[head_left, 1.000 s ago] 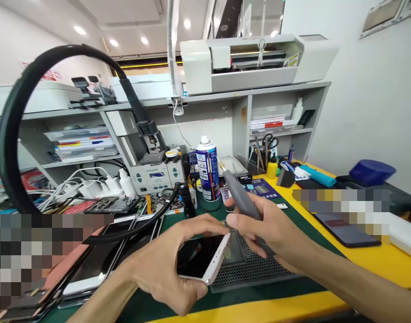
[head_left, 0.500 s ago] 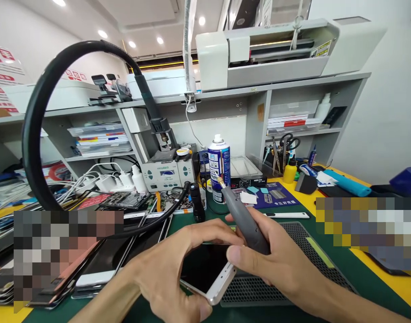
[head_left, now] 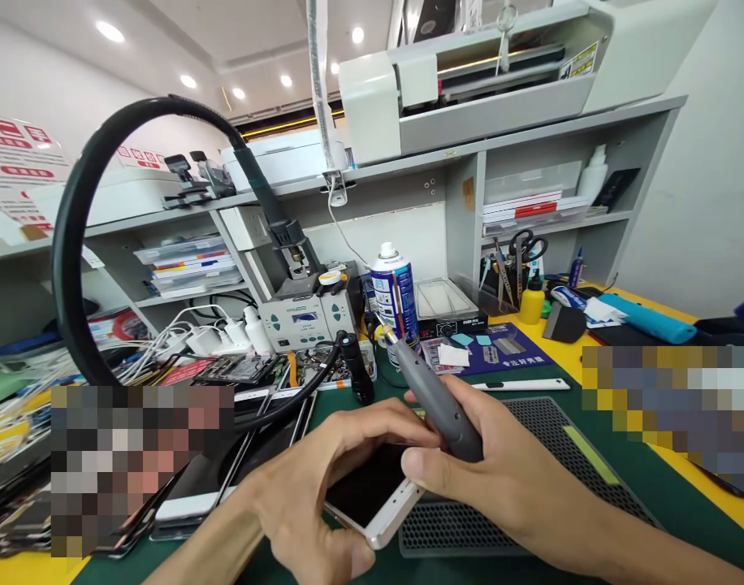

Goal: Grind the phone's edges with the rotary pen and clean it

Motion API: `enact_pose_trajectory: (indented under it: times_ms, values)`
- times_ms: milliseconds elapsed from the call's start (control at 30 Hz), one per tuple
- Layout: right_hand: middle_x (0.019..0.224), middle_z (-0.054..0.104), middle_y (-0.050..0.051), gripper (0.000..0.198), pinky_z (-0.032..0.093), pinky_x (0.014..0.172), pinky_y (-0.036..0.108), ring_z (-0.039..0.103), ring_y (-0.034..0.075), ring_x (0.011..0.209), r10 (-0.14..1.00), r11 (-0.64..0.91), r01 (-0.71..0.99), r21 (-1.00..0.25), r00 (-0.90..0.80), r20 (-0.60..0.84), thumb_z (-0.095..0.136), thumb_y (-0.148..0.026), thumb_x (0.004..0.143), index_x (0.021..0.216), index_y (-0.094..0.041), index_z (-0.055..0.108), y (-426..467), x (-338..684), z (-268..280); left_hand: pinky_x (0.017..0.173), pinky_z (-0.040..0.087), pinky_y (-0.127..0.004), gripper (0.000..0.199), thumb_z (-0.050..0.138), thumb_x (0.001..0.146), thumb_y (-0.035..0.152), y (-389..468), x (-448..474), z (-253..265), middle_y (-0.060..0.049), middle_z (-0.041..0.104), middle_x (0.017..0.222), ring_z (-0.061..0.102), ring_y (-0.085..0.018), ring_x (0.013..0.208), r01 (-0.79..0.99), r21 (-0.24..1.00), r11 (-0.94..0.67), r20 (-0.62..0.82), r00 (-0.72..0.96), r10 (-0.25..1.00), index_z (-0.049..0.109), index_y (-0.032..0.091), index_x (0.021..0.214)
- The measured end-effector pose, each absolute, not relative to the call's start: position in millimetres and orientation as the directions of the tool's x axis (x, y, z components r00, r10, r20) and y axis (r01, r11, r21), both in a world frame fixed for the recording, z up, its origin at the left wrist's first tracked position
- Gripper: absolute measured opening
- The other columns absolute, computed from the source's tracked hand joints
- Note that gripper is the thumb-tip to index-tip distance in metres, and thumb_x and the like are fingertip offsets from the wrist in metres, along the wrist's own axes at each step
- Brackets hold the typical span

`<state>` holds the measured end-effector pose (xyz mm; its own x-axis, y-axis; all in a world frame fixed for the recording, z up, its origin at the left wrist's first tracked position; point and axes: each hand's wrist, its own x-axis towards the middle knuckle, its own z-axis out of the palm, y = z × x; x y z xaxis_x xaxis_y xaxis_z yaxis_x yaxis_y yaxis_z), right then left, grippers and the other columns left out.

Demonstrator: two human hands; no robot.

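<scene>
My left hand point(head_left: 311, 479) curls around a white-edged smartphone point(head_left: 375, 487), fingers over its far side and thumb at its near corner. The phone's dark screen faces up, tilted. In my right hand point(head_left: 494, 479) lies a grey screwdriver-like tool point(head_left: 436, 402) with a brass collar and a thin metal tip, pointing up and away from the phone. My right thumb rests on the phone's edge. Under both hands is a grey perforated mat point(head_left: 469, 532); the left fingertips are partly hidden.
A blue spray can point(head_left: 393, 296) and a black flashlight point(head_left: 356, 370) stand beyond my hands. A black hose point(head_left: 64, 244) arches at left from a hot-air station point(head_left: 302, 325). Several phones point(head_left: 192, 487) lie left. A white pen-like tool point(head_left: 524, 385) lies behind the mat.
The camera view has tilted and shifted slightly. Both hands keep their grip on the phone and the grey tool, with little visible movement.
</scene>
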<state>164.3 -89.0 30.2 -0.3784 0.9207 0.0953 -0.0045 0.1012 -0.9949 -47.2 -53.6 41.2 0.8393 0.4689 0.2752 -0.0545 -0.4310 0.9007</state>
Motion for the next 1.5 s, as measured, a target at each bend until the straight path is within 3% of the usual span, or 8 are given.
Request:
enact_pose_trajectory:
  times_ms: [333,500,767,933,1000,1167,1333,1500]
  values:
    - [0.104,0.061,0.004,0.027,0.048,0.081,0.033,0.058,0.022,0.098,0.919,0.174,0.014,-0.985,-0.361,0.158,0.063,-0.046,0.095,0.1,-0.021,0.054,-85,167,23,0.109,0.042,-0.059,0.075,0.072,0.073,0.048,-45,-41,63,-0.017,0.062,0.136,0.052,-0.044,0.133,0.298,0.78,-0.551,0.148,0.766,0.625,0.055,0.021,0.14]
    - [0.07,0.049,-0.004,0.039,0.041,0.056,0.027,0.049,0.013,0.059,0.968,0.161,0.072,-0.984,-0.206,0.143,0.063,-0.052,0.094,0.116,-0.02,0.055,-82,173,29,0.106,0.046,-0.056,0.068,0.07,0.075,0.044,-39,-43,63,-0.016,0.065,0.133,0.056,-0.043,0.128,0.285,0.745,-0.603,0.21,0.758,0.618,0.059,0.019,0.138]
    - [0.052,0.04,-0.01,0.044,0.036,0.044,0.026,0.037,0.01,0.041,0.981,0.186,0.117,-0.976,-0.076,0.178,0.058,-0.058,0.094,0.116,-0.02,0.055,-66,179,26,0.085,0.055,-0.037,0.039,0.06,0.082,0.021,-41,-59,54,-0.008,0.075,0.111,0.069,-0.028,0.099,0.23,0.725,-0.649,0.351,0.687,0.636,0.071,0.019,0.12]
    - [0.054,0.041,-0.009,0.044,0.037,0.044,0.025,0.039,0.01,0.042,0.974,0.227,0.138,-0.964,-0.023,0.226,0.06,-0.061,0.092,0.109,-0.021,0.059,-68,180,21,0.049,0.043,-0.019,0.031,0.051,0.101,0.027,-42,-64,49,-0.004,0.076,0.087,0.059,-0.011,0.058,0.358,0.686,-0.633,0.36,0.589,0.724,0.069,0.018,0.126]
    - [0.057,0.044,-0.008,0.041,0.039,0.046,0.025,0.041,0.009,0.045,0.966,0.258,0.12,-0.959,-0.029,0.257,0.06,-0.061,0.092,0.097,-0.021,0.059,-71,180,19,0.053,0.047,-0.018,0.032,0.053,0.101,0.022,-48,-66,43,-0.003,0.077,0.093,0.062,-0.011,0.062,0.373,0.629,-0.682,0.43,0.564,0.705,0.067,0.022,0.13]
    - [0.051,0.046,-0.006,0.05,0.039,0.044,0.024,0.043,0.01,0.043,0.967,0.211,0.023,-0.977,-0.153,0.205,0.055,-0.067,0.092,0.075,-0.02,0.052,-78,177,16,0.1,0.053,-0.028,0.042,0.055,0.094,0.003,-62,-63,21,-0.008,0.074,0.125,0.069,-0.019,0.114,0.258,0.449,-0.856,0.664,0.545,0.512,0.067,0.02,0.131]
    - [0.064,0.056,-0.007,0.046,0.041,0.04,0.022,0.046,0.008,0.036,0.972,0.065,-0.068,-0.996,-0.222,0.078,0.049,-0.068,0.094,0.106,-0.023,0.054,-98,171,14,0.099,0.056,-0.027,0.035,0.063,0.091,0.003,-62,-58,11,-0.01,0.077,0.116,0.072,-0.017,0.108,0.185,0.398,-0.899,0.755,0.49,0.435,0.07,0.015,0.123]
    - [0.062,0.054,-0.004,0.058,0.04,0.04,0.02,0.046,0.009,0.04,0.987,-0.114,-0.131,-0.985,-0.129,-0.097,0.049,-0.075,0.088,0.112,-0.024,0.06,-144,159,-6,0.095,0.058,-0.03,0.036,0.066,0.086,-0.001,-62,-55,7,-0.014,0.078,0.11,0.073,-0.019,0.106,0.117,0.33,-0.937,0.818,0.46,0.346,0.07,0.011,0.121]
